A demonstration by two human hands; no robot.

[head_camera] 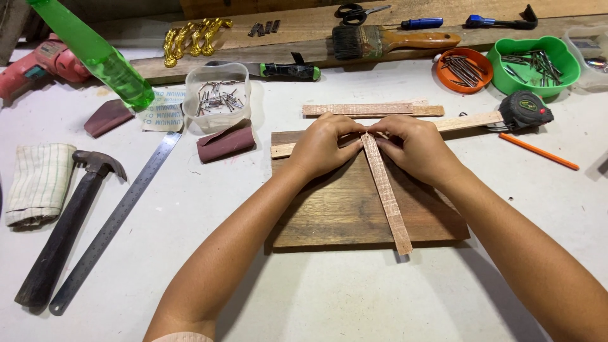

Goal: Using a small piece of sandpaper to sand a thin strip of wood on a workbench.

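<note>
**Two hands press thin sticks on a dark board**

The left hand [325,144] and the right hand [415,149] sit close together on the top part of a dark wood board [329,209]. Both hands have a closed grip on thin wood sticks. One long stick [387,196] runs down the board and pokes just past its front edge. A second stick [468,120] lies sideways under the hands and sticks out past both side edges of the board. Its right end reaches a tape measure [525,109].

Another short stick [372,109] lies just behind the board. A clear tub of nails [217,97] and a roll of sandpaper [225,142] sit near the board's left back corner. A steel ruler [114,221] and a hammer [63,231] lie well apart on the left. An orange pencil [538,151] lies on the right. The white bench [354,297] is bare in front of the board.
</note>
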